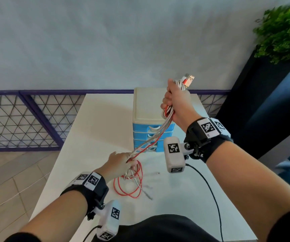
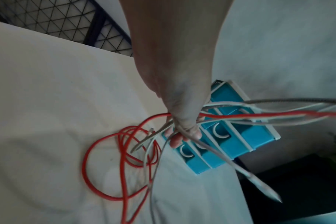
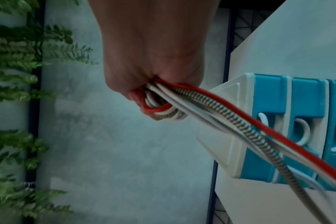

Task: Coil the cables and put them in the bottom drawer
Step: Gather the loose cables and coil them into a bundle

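Note:
A bundle of cables (image 1: 151, 138) in red, white and spring-wrapped grey runs taut between my two hands. My right hand (image 1: 174, 103) is raised above the drawer unit and grips the upper end in a fist, with USB plugs (image 1: 188, 79) sticking out on top; the right wrist view shows small loops (image 3: 159, 106) held in the fist. My left hand (image 1: 121, 163) is low over the table and grips the cables (image 2: 240, 113) lower down. Red loops (image 1: 130, 182) and loose white ends lie on the table below it. The small drawer unit (image 1: 149, 119) has blue drawers, all closed.
The white table (image 1: 92, 137) holds the drawer unit near its far edge. A purple wire fence (image 1: 27, 119) runs behind the table. A green plant (image 1: 284, 32) on a dark stand is at the right. Black camera leads (image 1: 208, 189) trail over the table by my right arm.

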The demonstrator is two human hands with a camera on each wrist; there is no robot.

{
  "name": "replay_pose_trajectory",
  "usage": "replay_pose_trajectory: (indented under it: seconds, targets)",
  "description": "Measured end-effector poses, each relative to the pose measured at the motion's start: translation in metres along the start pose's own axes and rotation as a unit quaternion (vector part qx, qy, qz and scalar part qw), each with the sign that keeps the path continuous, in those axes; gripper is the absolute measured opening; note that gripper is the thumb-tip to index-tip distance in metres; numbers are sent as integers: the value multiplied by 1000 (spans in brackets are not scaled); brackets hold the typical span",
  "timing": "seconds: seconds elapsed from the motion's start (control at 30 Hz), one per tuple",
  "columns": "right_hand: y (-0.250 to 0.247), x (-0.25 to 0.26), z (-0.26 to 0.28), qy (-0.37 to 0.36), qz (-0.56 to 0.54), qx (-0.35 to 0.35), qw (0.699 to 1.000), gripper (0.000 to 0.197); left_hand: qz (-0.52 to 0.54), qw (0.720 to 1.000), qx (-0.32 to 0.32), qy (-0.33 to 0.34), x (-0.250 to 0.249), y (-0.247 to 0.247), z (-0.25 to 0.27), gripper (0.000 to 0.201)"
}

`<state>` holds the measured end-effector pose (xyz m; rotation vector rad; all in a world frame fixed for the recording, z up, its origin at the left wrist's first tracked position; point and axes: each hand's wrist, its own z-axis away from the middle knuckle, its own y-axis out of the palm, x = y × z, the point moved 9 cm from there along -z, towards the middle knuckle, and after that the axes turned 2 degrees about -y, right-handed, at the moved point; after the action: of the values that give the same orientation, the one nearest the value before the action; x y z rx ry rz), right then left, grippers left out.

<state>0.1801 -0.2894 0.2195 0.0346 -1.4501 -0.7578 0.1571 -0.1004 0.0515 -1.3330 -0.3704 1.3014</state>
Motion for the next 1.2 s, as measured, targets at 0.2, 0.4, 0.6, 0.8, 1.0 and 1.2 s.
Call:
replay_pose_trajectory:
  seconds: [0.2,0.4,0.6,0.8,1.0,1.2]
  targets:
    - [3,-15,7,7,17,16,1000,33,200,978,9,51,-16,-24,-8,67]
    - [9,-32,10,31,-10,34,999,33,233,961,16,147,-96,-73,7,58]
    - [9,-20,7,62,-52,64,995,34,270,943,84,177,-113,-58,6,21]
    - [-7,-15,5,45,-15,52,998,34,285,929,197,129,-98,-51,7,50]
    - [-21,-4,-2,-6,109,2,994,32,210,963,143,85,-75,-65,4,42]
    - [-13,-19,2,35,231,69,970,23,90,985,-85,118,-85,-110,-3,25]
